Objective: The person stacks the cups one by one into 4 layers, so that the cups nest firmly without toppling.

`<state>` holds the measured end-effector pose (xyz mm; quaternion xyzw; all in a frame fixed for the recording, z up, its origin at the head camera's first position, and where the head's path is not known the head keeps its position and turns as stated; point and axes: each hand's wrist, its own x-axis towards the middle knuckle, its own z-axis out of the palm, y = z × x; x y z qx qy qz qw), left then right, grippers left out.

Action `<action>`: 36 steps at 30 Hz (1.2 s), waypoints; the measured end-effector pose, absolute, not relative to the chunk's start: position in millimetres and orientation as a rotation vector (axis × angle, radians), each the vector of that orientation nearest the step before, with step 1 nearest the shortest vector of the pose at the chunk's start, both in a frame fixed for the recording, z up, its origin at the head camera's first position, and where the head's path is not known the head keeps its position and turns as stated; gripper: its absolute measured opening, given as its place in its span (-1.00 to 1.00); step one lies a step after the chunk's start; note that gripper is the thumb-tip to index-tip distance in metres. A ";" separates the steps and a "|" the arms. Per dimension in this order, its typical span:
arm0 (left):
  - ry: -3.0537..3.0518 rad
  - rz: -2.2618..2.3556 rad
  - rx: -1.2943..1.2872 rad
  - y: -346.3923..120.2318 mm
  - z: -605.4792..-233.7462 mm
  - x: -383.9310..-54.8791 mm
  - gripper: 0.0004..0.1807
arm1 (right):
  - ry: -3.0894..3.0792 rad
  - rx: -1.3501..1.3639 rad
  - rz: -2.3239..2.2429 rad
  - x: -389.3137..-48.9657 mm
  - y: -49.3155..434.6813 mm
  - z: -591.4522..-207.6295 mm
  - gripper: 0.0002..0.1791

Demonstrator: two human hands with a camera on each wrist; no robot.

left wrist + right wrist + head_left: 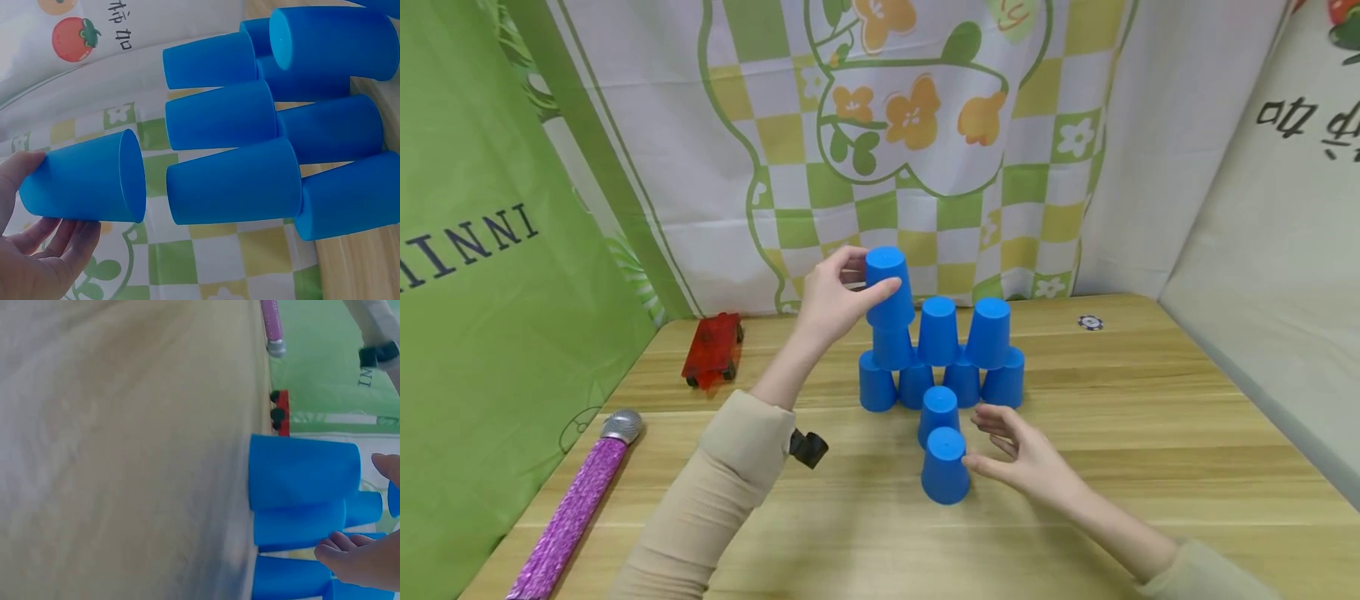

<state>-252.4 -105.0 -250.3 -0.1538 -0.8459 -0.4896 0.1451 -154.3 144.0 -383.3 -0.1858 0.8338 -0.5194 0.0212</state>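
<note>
My left hand (838, 296) grips an upside-down blue plastic cup (887, 287) between thumb and fingers, over the left end of the stack. In the left wrist view a gap shows between the held cup (84, 178) and the cup below it (234, 181). The stack has a bottom row of several upturned cups (877, 383) and a second row of three (938, 332). Nearer me stand two more upturned cups, the front one (946, 467) overlapping the other (938, 412). My right hand (1026, 458) is just right of these, fingers loosely bent and holding nothing.
On the table's left lie a red toy car (713, 348) and a microphone with a glittery purple handle (576, 508). A poker chip (1091, 322) lies at the back right. Printed cloth (917, 225) hangs behind the table, with a green cloth (512, 333) on the left.
</note>
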 end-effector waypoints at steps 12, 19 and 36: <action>-2.415 -1.465 -0.397 -82.6 -251.1 -275.0 -0.42 | 2.503 -0.624 -1.554 -154.3 129.3 -394.8 -0.34; -2.435 -1.427 -0.350 -76.5 -257.7 -281.6 -0.44 | 2.477 -0.637 -1.558 -155.1 125.9 -400.0 -0.34; -2.446 -1.424 -0.317 -71.6 -263.9 -283.9 -0.40 | 2.466 -0.602 -1.567 -158.4 120.4 -401.5 -0.37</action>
